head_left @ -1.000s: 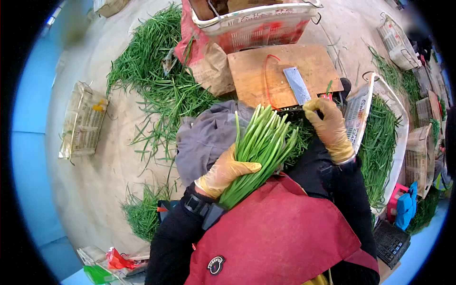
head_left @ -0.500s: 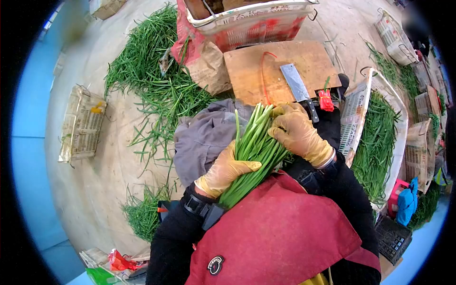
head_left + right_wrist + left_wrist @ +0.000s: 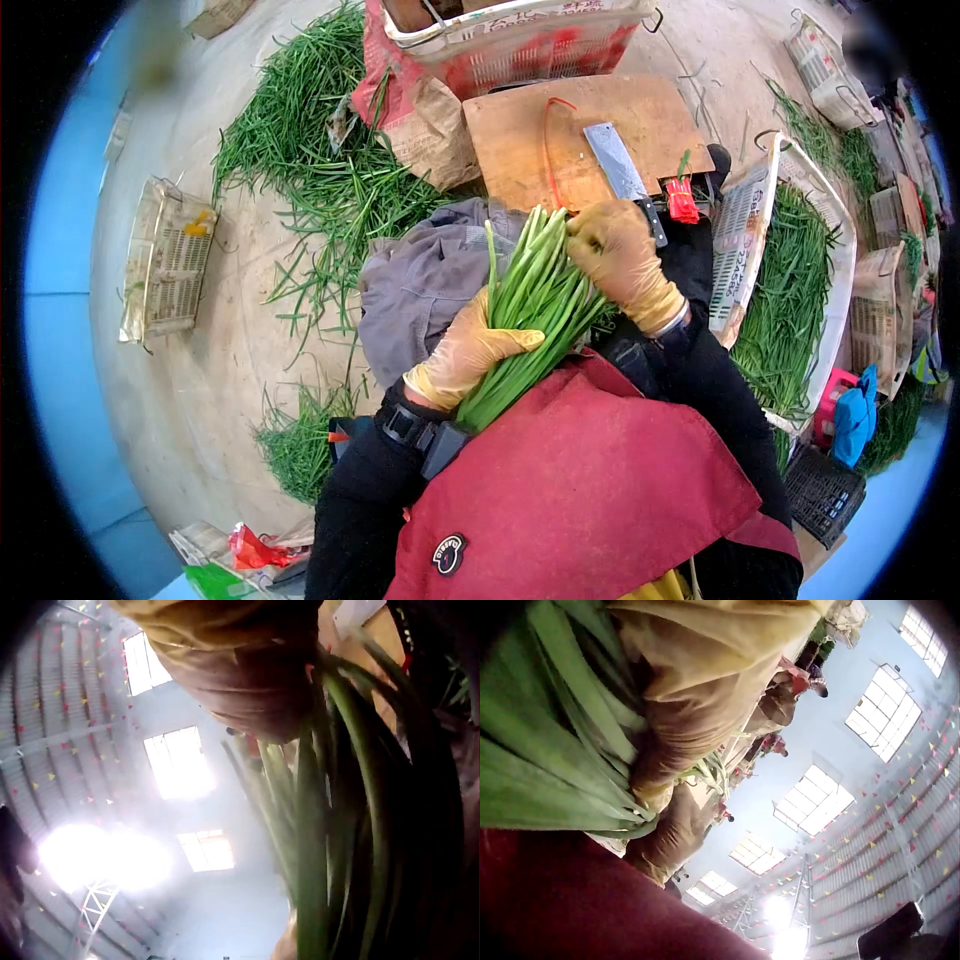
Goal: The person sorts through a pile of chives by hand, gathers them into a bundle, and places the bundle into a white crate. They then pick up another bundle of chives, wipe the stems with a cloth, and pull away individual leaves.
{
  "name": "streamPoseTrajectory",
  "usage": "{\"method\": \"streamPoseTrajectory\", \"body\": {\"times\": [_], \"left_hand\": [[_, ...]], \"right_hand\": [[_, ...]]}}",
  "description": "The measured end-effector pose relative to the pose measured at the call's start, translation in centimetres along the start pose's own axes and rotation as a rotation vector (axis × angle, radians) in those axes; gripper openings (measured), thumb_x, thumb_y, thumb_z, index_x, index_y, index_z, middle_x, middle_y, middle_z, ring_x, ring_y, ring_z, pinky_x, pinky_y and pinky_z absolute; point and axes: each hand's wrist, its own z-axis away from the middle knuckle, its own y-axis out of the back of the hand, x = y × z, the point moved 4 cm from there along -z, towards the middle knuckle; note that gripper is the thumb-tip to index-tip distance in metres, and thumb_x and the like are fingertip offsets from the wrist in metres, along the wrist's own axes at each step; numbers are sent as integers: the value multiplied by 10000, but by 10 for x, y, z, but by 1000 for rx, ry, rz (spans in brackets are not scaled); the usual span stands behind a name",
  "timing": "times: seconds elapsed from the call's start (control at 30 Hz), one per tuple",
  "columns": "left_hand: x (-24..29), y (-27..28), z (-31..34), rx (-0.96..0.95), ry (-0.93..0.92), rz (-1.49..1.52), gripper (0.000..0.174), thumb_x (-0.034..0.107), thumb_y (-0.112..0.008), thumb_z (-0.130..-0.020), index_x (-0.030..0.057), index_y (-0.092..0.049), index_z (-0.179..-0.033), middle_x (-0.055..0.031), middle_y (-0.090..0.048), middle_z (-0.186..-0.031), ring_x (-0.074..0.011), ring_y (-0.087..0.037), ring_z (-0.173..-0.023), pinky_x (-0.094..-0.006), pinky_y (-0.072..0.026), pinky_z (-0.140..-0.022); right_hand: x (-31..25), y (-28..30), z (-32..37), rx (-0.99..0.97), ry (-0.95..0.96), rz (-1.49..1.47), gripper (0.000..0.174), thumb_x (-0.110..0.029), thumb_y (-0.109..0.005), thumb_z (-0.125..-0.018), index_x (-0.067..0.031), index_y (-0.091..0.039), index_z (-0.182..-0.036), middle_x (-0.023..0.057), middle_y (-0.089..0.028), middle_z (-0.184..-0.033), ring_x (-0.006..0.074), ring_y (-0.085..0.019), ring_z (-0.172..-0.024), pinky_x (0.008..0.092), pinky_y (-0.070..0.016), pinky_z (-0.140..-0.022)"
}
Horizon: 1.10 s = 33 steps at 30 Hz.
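Over the lap, against a red apron, a bunch of green stalks slants with its pale ends toward a board. The left hand, gloved in yellow, grips it, fingers wrapped behind and thumb across the front. At its upper side, the right hand, gloved too, has its fingers curled close to the stalks; whether they pinch one I cannot tell. Grey cloth lies rumpled beside the left hand. Beyond, the scuffed wooden board bears a cleaver and a thin orange band, with red ties near its edge. A white crate stands behind it; another crate, full of greens, leans at the right. Loose greens spread over the pale, dusty floor toward a yellowed crate. Blue wall closes the left side; bright windows and strings of pennants show under a ribbed roof.
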Motion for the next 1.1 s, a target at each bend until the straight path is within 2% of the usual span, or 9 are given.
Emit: {"method": "streamPoseTrajectory", "body": {"times": [0.23, 0.33, 0.4, 0.43, 0.6, 0.73, 0.8, 0.97, 1.1], "left_hand": [[6, 4, 4, -2, 27, -25, 601, 86, -720, -851, 28, -465, -1392, -70, -606, -1290, -172, -601, -1128, -311, -475, -991], [10, 2, 6, -23, 52, 56, 505, 179, -650, -940, 28, -470, -1388, -61, -599, -1281, -152, -598, -1104, -296, -490, -963], [11, 1, 9, -51, 85, 187, 474, 246, -605, -977, 31, -481, -1380, -66, -600, -1282, -149, -600, -1103, -296, -489, -967], [11, -1, 10, -57, 64, 172, 474, 321, -537, -1011, 27, -484, -1379, -72, -602, -1282, -150, -602, -1109, -295, -490, -971], [10, -4, 10, -4, 34, 117, 473, 335, -482, -1032, 17, -479, -1382, -69, -606, -1277, -150, -604, -1109, -287, -493, -964], [11, -7, 7, -42, 31, 33, 459, 319, -483, -1035, 18, -477, -1381, -62, -608, -1263, -138, -603, -1089, -285, -494, -953], [5, -8, 3, -51, 19, 97, 450, 308, -504, -1030, 21, -481, -1375, -55, -612, -1245, -132, -603, -1070, -283, -496, -943], [4, -4, 6, -19, 42, 42, 429, 302, -547, -1016, 35, -497, -1349, -33, -624, -1191, -114, -607, -1016, -268, -510, -892], [0, 2, 4, -25, 40, 36, 434, 317, -554, -1012, 35, -503, -1338, -26, -626, -1173, -101, -605, -998, -257, -514, -872]], "right_hand": [[76, 46, 38, 109, -223, 13, 101, -101, -641, -832, -2, -661, -838, 116, -656, -773, 235, -631, -705, 356, -504, -696], [103, 30, 87, -418, -686, -590, 206, -154, -657, -898, 48, -652, -935, 106, -688, -897, 202, -646, -837, 329, -516, -803], [82, 17, 107, -546, -759, -923, 319, -230, -656, -931, 74, -652, -1028, 128, -690, -935, 205, -654, -855, 334, -524, -818], [73, 12, 109, -612, -721, -951, 417, -310, -652, -941, 58, -641, -1137, 126, -688, -1005, 187, -646, -944, 317, -507, -864], [43, 39, 50, -60, -362, -562, 298, -214, -634, -927, 0, -663, -1132, 61, -659, -1088, 158, -592, -1052, 292, -454, -935], [-7, 52, -4, -68, 36, -184, 348, -319, -694, -876, -67, -680, -1115, 138, -659, -1150, 283, -582, -1151, 368, -429, -1003], [-13, 33, -11, -134, 28, -132, 393, -362, -704, -855, -61, -676, -1106, 180, -631, -1206, 341, -572, -1164, 406, -425, -1008], [-8, -1, -24, -249, -180, -567, 356, -251, -746, -834, -40, -666, -1109, 131, -611, -1243, 232, -552, -1171, 340, -403, -1022], [-16, -1, -22, -222, -209, -557, 274, -206, -749, -823, -45, -682, -1035, 100, -645, -1111, 214, -588, -1041, 335, -433, -950]]}}
